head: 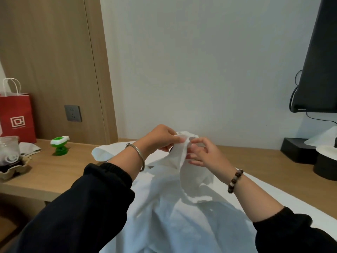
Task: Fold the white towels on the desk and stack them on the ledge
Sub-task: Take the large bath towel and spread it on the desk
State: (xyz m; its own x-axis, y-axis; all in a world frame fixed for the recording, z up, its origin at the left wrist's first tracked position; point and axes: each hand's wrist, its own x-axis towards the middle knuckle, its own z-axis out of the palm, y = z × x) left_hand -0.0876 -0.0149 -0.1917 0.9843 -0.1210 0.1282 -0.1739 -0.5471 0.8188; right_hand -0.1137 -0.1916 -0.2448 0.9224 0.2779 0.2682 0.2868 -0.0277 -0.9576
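Desk: the light wooden desk (73,161) runs the width of the view against the wall; every place below is given from it
Towel: the white towel (173,225) lies bunched over the desk's middle and spills off its near edge towards the person, with one edge lifted above the desk's middle
Screen: a dark screen (319,70) hangs above the desk's right end
Bag: a red paper bag (16,117) stands at the desk's far left end
Tissue box: a black tissue box (297,152) sits at the desk's right end
Left hand: the left hand (160,139), above the desk's middle, has its fingers curled and pinches the lifted towel edge
Right hand: the right hand (202,154), just beside the left one, nips the same edge between thumb and forefinger, the other fingers loosely fanned
Hem: the pinched hem (183,145) looks like the start of finding a corner; to do it well, run both pinches apart along the hem to its two corners, pull it taut and shake out the bunching before any fold
Ledge: I cannot tell which surface it is from here
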